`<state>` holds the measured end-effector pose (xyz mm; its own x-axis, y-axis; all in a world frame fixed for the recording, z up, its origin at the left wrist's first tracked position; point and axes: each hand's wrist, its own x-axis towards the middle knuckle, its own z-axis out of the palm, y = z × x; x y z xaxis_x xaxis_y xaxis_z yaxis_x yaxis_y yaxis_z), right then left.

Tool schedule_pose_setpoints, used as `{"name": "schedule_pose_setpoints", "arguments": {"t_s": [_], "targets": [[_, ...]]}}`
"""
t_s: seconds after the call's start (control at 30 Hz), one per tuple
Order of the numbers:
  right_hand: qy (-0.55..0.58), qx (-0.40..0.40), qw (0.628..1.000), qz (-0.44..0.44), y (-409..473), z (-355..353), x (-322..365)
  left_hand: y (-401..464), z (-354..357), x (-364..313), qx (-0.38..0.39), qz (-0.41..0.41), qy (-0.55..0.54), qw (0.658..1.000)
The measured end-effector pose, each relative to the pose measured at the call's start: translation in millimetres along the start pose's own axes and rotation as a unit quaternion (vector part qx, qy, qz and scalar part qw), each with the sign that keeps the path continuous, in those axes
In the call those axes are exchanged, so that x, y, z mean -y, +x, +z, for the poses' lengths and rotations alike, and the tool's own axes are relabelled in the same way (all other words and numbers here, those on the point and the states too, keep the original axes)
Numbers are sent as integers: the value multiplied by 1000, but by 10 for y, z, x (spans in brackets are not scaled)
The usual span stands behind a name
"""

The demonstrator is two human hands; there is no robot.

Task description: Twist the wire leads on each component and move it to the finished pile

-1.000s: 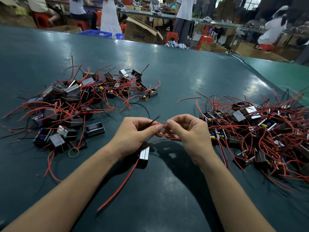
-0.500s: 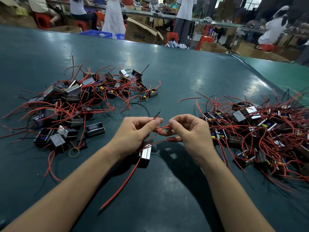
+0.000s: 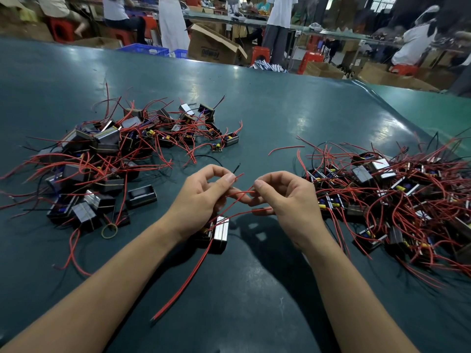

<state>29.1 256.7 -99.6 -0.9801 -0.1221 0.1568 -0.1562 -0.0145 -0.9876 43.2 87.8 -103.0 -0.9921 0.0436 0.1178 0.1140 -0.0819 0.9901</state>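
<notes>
A small black and silver component (image 3: 219, 231) hangs under my left hand (image 3: 201, 200), just above the green table. Thin red wire leads (image 3: 239, 200) run up from it between both hands. My left hand pinches the leads between thumb and forefinger, and a black wire tip sticks up past it. My right hand (image 3: 285, 200) pinches a red lead at its fingertips, and another red lead runs under its lower fingers. One long red lead (image 3: 183, 284) trails down toward me.
A heap of components with red leads (image 3: 107, 154) lies at the left, and a wider heap (image 3: 397, 200) at the right. A rubber band (image 3: 109, 230) lies by the left heap. People, stools and cardboard boxes stand beyond the table's far edge.
My hands have drawn slightly apart, so the red leads now stretch between them. The component stays under my left hand.
</notes>
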Motion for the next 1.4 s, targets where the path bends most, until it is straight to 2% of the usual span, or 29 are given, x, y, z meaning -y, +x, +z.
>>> {"name": "schedule_pose_setpoints", "arguments": {"t_s": [0.3, 0.57, 0.9, 0.97, 1.1, 1.2, 1.3, 1.4], "targets": [[-23, 0, 999, -46, -22, 31, 2, 12, 6, 63, -12, 39, 52, 998], [-43, -13, 998, -35, -20, 83, -72, 32, 16, 62, -54, 54, 79, 994], [-160, -5, 980, -118, -28, 34, -129, 14, 10, 53, -51, 59, 107, 991], [-204, -12, 966, -160, -24, 26, -135, 12, 14, 51, -57, 58, 116, 990], [-337, -14, 893, -298, -15, 27, -125, 8, 7, 48, -62, 49, 123, 989], [-348, -3, 876, -334, 4, 6, -104, 6, -5, 38, -52, 47, 127, 989], [-335, 6, 881, -334, 10, -16, -84, 5, -2, 27, -43, 47, 121, 991], [-288, 10, 918, -272, -8, -1, -85, -3, -5, 26, -42, 54, 121, 990]]}}
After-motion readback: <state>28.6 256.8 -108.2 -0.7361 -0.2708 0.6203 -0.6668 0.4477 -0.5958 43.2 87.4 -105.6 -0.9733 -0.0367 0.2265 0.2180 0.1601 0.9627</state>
